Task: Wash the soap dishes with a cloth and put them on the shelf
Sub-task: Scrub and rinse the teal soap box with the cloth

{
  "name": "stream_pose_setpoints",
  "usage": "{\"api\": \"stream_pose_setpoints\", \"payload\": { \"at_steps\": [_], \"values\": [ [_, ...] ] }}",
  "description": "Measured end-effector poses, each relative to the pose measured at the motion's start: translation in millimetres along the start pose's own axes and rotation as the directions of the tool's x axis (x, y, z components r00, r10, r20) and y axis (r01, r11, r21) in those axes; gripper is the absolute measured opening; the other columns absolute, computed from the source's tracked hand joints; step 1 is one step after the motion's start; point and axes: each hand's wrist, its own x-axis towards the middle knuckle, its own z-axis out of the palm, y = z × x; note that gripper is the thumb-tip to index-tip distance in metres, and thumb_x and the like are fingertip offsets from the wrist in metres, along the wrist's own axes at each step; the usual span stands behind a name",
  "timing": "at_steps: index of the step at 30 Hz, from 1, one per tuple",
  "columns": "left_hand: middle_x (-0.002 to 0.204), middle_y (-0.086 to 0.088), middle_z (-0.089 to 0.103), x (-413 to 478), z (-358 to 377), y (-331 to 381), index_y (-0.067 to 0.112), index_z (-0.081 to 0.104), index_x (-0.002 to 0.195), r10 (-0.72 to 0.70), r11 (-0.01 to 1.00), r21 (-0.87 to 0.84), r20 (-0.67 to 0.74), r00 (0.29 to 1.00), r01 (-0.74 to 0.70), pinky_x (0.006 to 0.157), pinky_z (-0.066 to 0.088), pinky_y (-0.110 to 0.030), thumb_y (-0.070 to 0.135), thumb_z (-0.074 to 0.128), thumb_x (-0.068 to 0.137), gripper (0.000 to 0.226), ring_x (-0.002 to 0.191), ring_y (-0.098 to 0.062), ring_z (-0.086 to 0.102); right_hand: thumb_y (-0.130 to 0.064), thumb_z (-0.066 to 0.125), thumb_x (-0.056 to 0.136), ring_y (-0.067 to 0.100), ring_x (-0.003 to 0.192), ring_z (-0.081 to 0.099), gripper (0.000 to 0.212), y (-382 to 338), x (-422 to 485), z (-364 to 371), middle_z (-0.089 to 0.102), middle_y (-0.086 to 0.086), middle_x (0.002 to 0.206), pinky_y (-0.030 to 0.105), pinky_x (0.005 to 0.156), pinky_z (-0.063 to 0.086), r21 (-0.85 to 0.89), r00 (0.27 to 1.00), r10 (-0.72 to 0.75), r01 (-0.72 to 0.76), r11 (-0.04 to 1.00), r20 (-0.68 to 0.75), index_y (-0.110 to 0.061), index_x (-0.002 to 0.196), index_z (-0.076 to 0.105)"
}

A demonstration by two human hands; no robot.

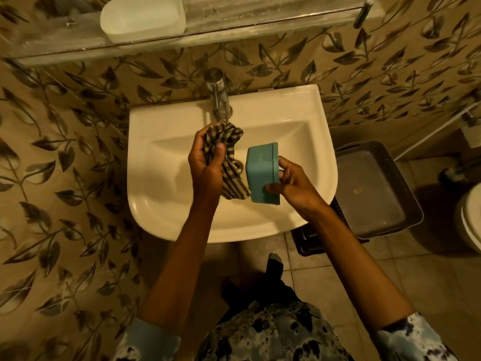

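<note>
Over the white sink (161,121), my left hand (205,162) grips a striped cloth (229,157), bunched up with one end hanging down. My right hand (294,183) holds a teal soap dish (263,173) by its rim, with the underside turned toward the cloth. Cloth and dish touch or nearly touch at the dish's left edge. A white soap dish (143,18) rests on the glass shelf (234,32) above the sink, toward its left half.
A chrome tap (218,92) stands at the back of the sink, just beyond the cloth. A grey tray on a dark crate (369,188) sits right of the sink. A toilet edge (471,217) shows at far right. Leaf-patterned tiles cover the wall.
</note>
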Motion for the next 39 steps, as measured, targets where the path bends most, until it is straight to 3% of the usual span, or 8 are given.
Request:
{"api": "stream_pose_setpoints", "payload": {
  "at_steps": [9, 13, 17, 22, 28, 32, 36, 39],
  "values": [
    [0.134, -0.012, 0.052, -52, 10, -7, 0.007, 0.054, 0.123, 0.079, 0.88, 0.379, 0.477, 0.875, -0.286, 0.106, 0.031, -0.007, -0.007, 0.046, 0.086, 0.04, 0.138, -0.012, 0.036, 0.013, 0.062, 0.081, 0.01, 0.095, 0.068, 0.042, 8, -7, 17, 0.068, -0.002, 0.101, 0.021, 0.074, 0.055, 0.051, 0.984, -0.172, 0.174, 0.983, -0.039, -0.015, 0.112, 0.061],
    [0.136, -0.019, 0.049, -67, 18, -12, 0.004, 0.057, 0.119, 0.202, 0.799, 0.447, 0.43, 0.88, -0.402, 0.113, 0.012, -0.005, -0.02, 0.047, 0.077, 0.048, 0.142, -0.033, 0.028, 0.018, 0.057, 0.081, 0.008, 0.086, 0.067, 0.037, 12, -14, 21, 0.068, -0.006, 0.091, 0.021, 0.073, 0.054, 0.002, 0.971, -0.232, 0.232, 0.973, -0.054, -0.011, 0.104, 0.059],
    [0.142, -0.014, 0.047, -50, 31, -13, 0.014, 0.052, 0.125, 0.12, 0.811, 0.52, 0.301, 0.946, -0.268, 0.118, 0.028, -0.042, -0.011, 0.044, 0.086, 0.047, 0.139, -0.028, 0.037, 0.01, 0.055, 0.088, 0.025, 0.083, 0.066, 0.019, 21, -16, 18, 0.065, 0.01, 0.09, 0.038, 0.074, 0.057, -0.072, 0.98, -0.2, 0.199, 0.977, -0.013, -0.001, 0.104, 0.061],
    [0.126, -0.014, 0.058, 2, 38, -10, 0.004, 0.049, 0.129, 0.002, 0.863, 0.491, 0.239, 0.971, -0.123, 0.102, 0.046, -0.034, 0.0, 0.043, 0.093, 0.037, 0.119, -0.026, 0.056, 0.004, 0.06, 0.088, 0.022, 0.089, 0.067, 0.024, 22, -13, 6, 0.066, 0.015, 0.101, 0.03, 0.079, 0.057, -0.089, 0.984, -0.174, 0.171, 0.981, -0.038, 0.006, 0.111, 0.059],
    [0.144, 0.007, 0.041, -65, 44, -25, 0.021, 0.05, 0.126, 0.206, 0.893, 0.328, 0.312, 0.928, -0.309, 0.113, 0.03, -0.016, -0.009, 0.044, 0.084, 0.052, 0.144, -0.009, 0.026, 0.01, 0.055, 0.089, 0.011, 0.076, 0.066, 0.018, 12, -2, 5, 0.066, 0.008, 0.082, 0.023, 0.068, 0.054, -0.114, 0.964, -0.243, 0.23, 0.966, -0.111, -0.004, 0.096, 0.063],
    [0.14, -0.012, 0.048, -39, 41, -24, 0.029, 0.046, 0.129, 0.123, 0.899, 0.391, 0.208, 0.971, -0.197, 0.106, 0.046, -0.04, -0.003, 0.046, 0.089, 0.051, 0.134, -0.025, 0.045, 0.008, 0.055, 0.089, 0.018, 0.083, 0.068, 0.017, 23, -4, 9, 0.067, 0.011, 0.091, 0.033, 0.075, 0.058, -0.11, 0.976, -0.215, 0.208, 0.972, -0.047, -0.001, 0.101, 0.063],
    [0.117, 0.003, 0.056, 9, 40, -13, 0.004, 0.052, 0.125, 0.037, 0.877, 0.468, 0.152, 0.988, -0.105, 0.093, 0.041, -0.003, 0.0, 0.044, 0.093, 0.034, 0.116, -0.02, 0.056, 0.003, 0.06, 0.088, 0.005, 0.085, 0.068, 0.021, 30, -5, 6, 0.067, 0.006, 0.098, 0.023, 0.075, 0.057, -0.085, 0.977, -0.212, 0.209, 0.974, -0.035, -0.004, 0.108, 0.061],
    [0.126, -0.003, 0.057, -12, 46, -12, 0.007, 0.05, 0.128, 0.062, 0.891, 0.432, 0.185, 0.981, -0.138, 0.101, 0.046, -0.021, 0.002, 0.046, 0.094, 0.035, 0.119, -0.019, 0.055, 0.004, 0.058, 0.089, 0.007, 0.077, 0.066, 0.012, 28, -3, 2, 0.066, 0.008, 0.088, 0.025, 0.069, 0.054, -0.089, 0.972, -0.229, 0.224, 0.971, -0.054, 0.002, 0.1, 0.062]
  ]
}}
